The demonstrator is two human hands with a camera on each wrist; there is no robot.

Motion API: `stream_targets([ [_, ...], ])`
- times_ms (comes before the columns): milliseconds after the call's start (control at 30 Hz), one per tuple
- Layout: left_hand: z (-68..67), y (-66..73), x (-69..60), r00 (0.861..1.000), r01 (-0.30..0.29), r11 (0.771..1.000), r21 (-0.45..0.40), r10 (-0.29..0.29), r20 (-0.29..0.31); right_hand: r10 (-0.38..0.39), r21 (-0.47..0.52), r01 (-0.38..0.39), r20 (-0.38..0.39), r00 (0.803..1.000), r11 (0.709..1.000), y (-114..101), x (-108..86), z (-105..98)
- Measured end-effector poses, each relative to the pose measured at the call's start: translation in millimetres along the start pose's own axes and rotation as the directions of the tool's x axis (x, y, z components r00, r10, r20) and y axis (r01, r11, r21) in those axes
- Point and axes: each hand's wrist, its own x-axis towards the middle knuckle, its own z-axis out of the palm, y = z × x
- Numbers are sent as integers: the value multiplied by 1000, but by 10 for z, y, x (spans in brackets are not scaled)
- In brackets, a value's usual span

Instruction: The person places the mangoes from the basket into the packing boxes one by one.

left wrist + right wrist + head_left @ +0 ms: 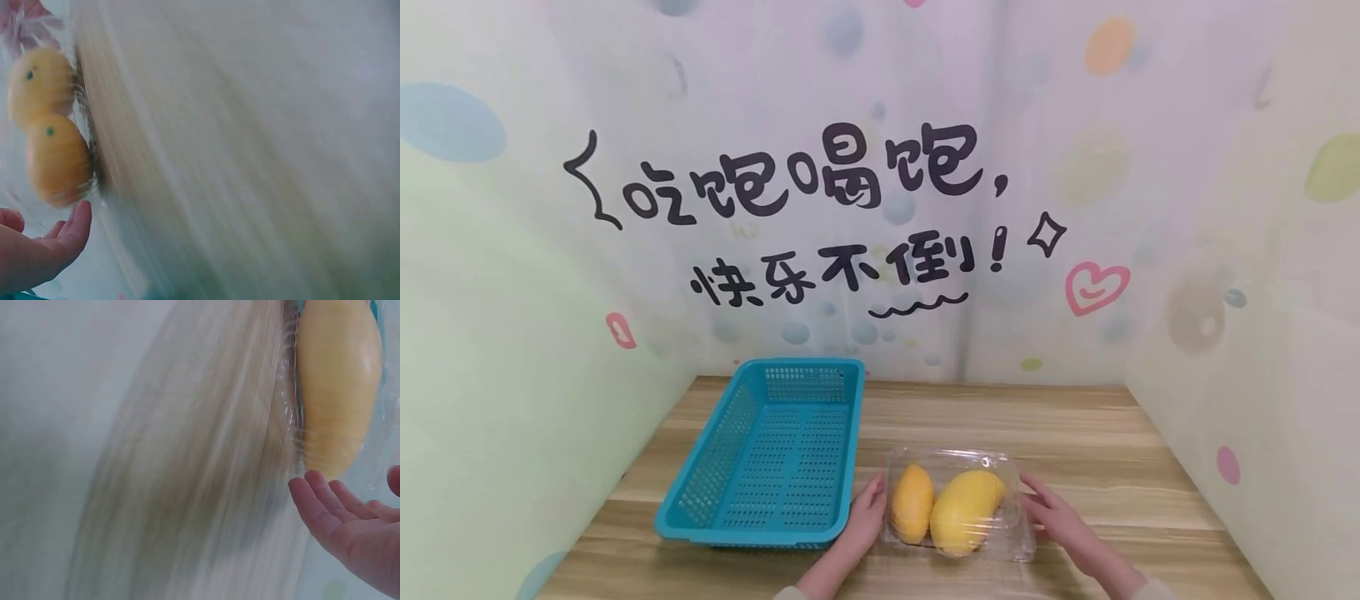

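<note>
A clear plastic box (pixel 1017 543) stands on the table with two yellow mangoes inside. The smaller mango (pixel 912 505) lies at the left, and beside it the larger mango (pixel 964 510) leans toward the right. My left hand (pixel 865 515) is at the box's left side, between it and a blue basket. At the right side is my right hand (pixel 1062 521), its fingers extended toward the box wall. In the left wrist view the left hand (pixel 53 247) has thumb and fingers apart. The right wrist view shows the right hand (pixel 350 522) with fingertips at the box's edge; firm contact is unclear.
The blue perforated basket (pixel 786 467) sits left of the box with nothing in it. Patterned curtain walls (pixel 880 350) with printed lettering enclose the wooden table (pixel 1075 425) at the back and both sides.
</note>
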Motion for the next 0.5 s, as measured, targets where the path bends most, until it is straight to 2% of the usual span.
stream_targets([
  [167, -71, 89, -156, 994, 17, 999, 51, -22, 108, 1, -29, 0, 51, 999, 1000, -29, -155, -10],
  [267, -103, 80, -238, 989, 16, 997, 75, -27, 146, 14, -27, -13, 58, 998, 1000, -32, -233, 12],
  [333, -121, 62, -274, 984, 41, 997, 68, -52, 171, 33, -17, -32, 49, 998, 999, -34, -276, 40],
  [500, -151, 64, -344, 976, 130, 990, 55, -137, 169, 44, 7, -44, 36, 998, 999, -53, -352, 91],
])
